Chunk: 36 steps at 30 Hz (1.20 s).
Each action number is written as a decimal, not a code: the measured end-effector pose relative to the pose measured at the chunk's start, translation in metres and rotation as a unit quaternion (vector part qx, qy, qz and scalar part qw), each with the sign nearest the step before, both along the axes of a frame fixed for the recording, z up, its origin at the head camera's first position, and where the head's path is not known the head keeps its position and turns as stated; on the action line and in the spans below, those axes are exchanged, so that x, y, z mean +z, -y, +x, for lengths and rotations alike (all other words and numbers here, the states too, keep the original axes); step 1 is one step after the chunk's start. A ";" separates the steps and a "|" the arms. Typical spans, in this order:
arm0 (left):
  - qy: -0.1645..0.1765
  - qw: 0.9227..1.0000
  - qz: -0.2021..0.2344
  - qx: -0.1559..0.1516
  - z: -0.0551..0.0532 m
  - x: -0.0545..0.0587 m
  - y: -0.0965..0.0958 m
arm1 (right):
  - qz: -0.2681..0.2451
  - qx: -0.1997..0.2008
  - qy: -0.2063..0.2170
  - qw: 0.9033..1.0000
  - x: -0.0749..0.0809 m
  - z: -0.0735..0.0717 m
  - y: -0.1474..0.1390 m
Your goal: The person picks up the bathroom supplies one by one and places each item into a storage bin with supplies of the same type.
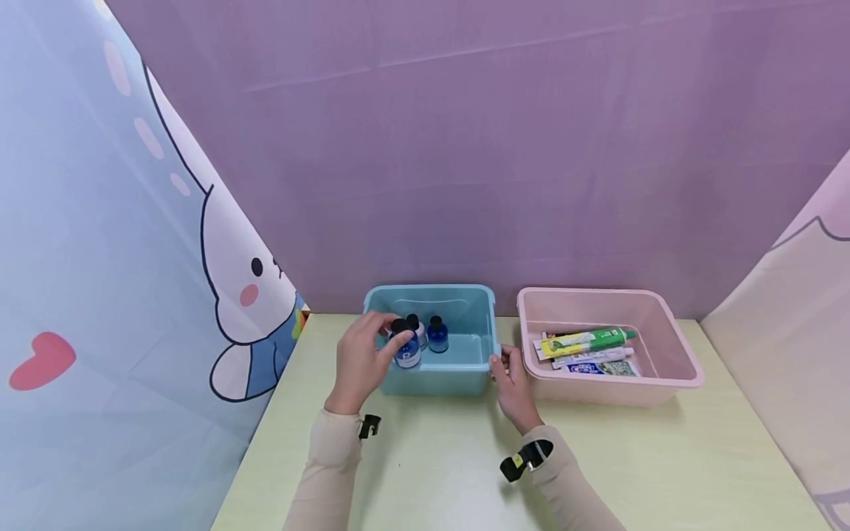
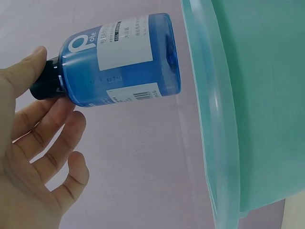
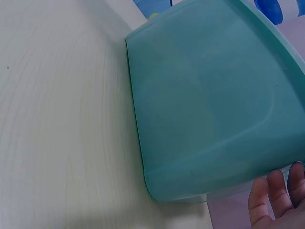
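Observation:
My left hand (image 1: 361,354) pinches a small blue bottle (image 2: 119,62) by its black cap, thumb on one side and fingertips on the other. In the head view the bottle hangs upright at the front left rim of a teal bin (image 1: 478,379). Inside the bin stand another blue bottle (image 1: 437,335) and a pale bottle (image 1: 420,330) with a black cap, the latter partly hidden. With thumb and fingers, my right hand (image 1: 516,391) holds the bin at its front right corner. The right wrist view shows several of its fingertips against the bin's side.
A pink bin (image 1: 614,391) stands to the right of the teal one. Several toothpaste tubes (image 1: 584,343) lie in it. Both bins sit on a pale wooden table (image 1: 432,457), with a purple cloth (image 1: 465,162) behind and printed cloths at the sides.

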<state>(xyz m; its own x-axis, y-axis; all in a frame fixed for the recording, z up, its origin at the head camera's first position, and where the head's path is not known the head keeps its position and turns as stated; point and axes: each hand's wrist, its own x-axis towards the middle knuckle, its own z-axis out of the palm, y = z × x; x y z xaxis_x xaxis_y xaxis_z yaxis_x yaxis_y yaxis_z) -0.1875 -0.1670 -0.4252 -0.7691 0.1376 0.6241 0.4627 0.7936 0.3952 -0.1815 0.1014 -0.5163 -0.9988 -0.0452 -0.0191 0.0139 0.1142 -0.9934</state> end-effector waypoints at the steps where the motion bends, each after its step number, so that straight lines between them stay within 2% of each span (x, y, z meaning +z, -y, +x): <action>1: 0.002 1.000 -0.001 0.001 -0.001 0.000 0.000 | 0.001 0.000 -0.001 1.000 0.000 0.000 0.000; 9: 0.033 0.999 -0.011 0.012 -0.007 0.001 0.001 | -0.004 0.001 -0.004 1.000 -0.001 0.000 0.000; 19: 0.044 0.999 -0.012 0.027 -0.013 0.003 0.000 | -0.001 0.000 -0.009 1.000 0.000 0.001 0.000; 36: 0.095 0.994 -0.033 0.053 -0.028 -0.005 0.002 | -0.005 0.000 -0.007 1.000 0.001 0.000 0.000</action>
